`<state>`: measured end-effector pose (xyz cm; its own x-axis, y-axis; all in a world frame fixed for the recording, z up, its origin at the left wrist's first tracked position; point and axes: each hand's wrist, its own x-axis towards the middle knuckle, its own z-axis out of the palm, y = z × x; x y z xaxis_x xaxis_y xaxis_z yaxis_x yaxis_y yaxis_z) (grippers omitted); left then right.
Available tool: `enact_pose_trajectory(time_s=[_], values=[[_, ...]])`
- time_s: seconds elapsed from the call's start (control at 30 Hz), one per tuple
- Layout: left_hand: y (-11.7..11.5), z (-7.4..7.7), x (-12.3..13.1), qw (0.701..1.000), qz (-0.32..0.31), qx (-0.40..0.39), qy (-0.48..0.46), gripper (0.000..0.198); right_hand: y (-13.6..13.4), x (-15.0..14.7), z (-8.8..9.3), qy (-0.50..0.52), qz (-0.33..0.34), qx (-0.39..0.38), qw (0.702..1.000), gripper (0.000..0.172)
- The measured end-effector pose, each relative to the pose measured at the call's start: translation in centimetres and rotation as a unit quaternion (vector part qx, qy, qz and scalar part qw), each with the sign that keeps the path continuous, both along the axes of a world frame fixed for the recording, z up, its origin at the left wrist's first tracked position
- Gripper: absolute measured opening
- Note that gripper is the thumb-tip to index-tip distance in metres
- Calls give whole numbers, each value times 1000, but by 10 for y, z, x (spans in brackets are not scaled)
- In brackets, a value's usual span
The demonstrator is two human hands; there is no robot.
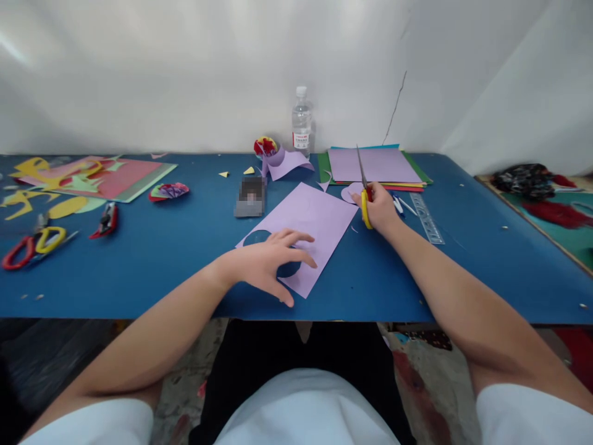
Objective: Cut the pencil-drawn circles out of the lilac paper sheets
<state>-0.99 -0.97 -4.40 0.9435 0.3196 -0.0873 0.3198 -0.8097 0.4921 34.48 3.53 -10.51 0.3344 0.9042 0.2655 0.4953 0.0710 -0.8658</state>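
Observation:
My left hand [273,256] is spread over the near-left part of a purple sheet of paper [310,216], its fingers apart and holding nothing. Rounded cutouts in that sheet let the blue table show through, partly hidden under the hand. In my right hand [382,207] is a pair of scissors [365,207] with yellow and red handles, the blades pointing away from me. A round purple paper piece [353,191] lies beside the scissors, at the right corner of the sheet. Whether my right fingers also touch that piece, I cannot tell.
Behind the sheet stand a water bottle [301,123] and a curled purple scrap [290,164]. Stacked coloured paper [370,165] and a ruler [427,219] lie to the right. Leftward are a blurred flat object [251,198], a red cutter [107,220], more scissors [34,242] and paper scraps [78,176].

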Motion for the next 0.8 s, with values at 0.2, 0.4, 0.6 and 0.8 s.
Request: enact_pose_trajectory(time_s=[0.2,0.4,0.6,0.8], values=[[-19,-5,23,997,-61,26,28,67,1,0,-1,-11,4,4,1000,44],[-17,-4,22,998,-48,22,33,69,-1,3,-2,-18,13,8,1000,48],[-10,-5,23,997,-56,44,16,65,-2,1,-3,-46,5,15,999,43],[-11,-6,25,997,-55,51,4,63,-3,-2,-1,-52,1,-1,999,40]])
